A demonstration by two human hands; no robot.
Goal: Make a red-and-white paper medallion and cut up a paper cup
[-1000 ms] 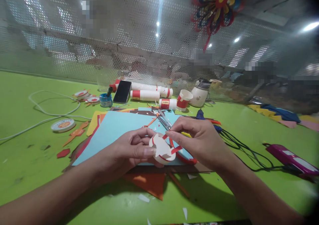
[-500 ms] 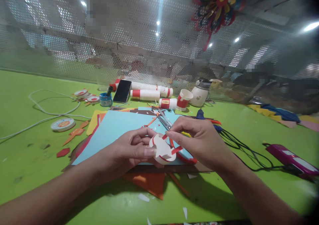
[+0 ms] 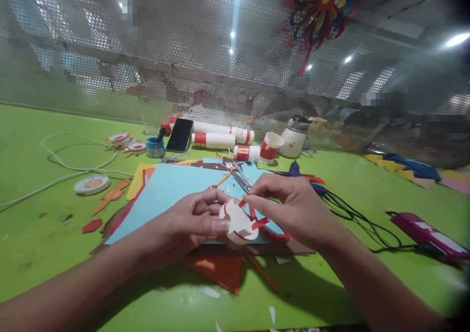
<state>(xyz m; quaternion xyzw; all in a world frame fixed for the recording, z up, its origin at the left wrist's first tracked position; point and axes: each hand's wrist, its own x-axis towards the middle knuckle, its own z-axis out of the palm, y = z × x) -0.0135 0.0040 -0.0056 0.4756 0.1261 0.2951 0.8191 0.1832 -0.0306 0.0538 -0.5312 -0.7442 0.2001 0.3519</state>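
My left hand [image 3: 196, 219] is closed round a cut-down paper cup bottom [image 3: 240, 224], its thumb on the near rim. The piece is white inside, with red-and-white strips standing out from its edge. My right hand [image 3: 286, 204] pinches one short red strip [image 3: 242, 202] at the far side of the cup between thumb and forefinger. A second strip [image 3: 260, 223] sticks out free to the right, below that thumb. Behind the piece lie scissors [image 3: 277, 235] with red handles, partly hidden by my right hand. Under both hands is light blue paper [image 3: 161, 200].
Stacked paper cups [image 3: 215, 140], a single cup [image 3: 271, 147], a white bottle [image 3: 294, 136], a phone [image 3: 179, 135] and a blue jar [image 3: 155, 147] stand or lie at the back. Left is a tape roll [image 3: 91, 184]; right, black cables [image 3: 362, 214] and a magenta device [image 3: 428, 233].
The cup bottom has tilted very slightly in my left hand. Both hands keep the same hold, and everything else stays in place apart from a tiny camera shift.
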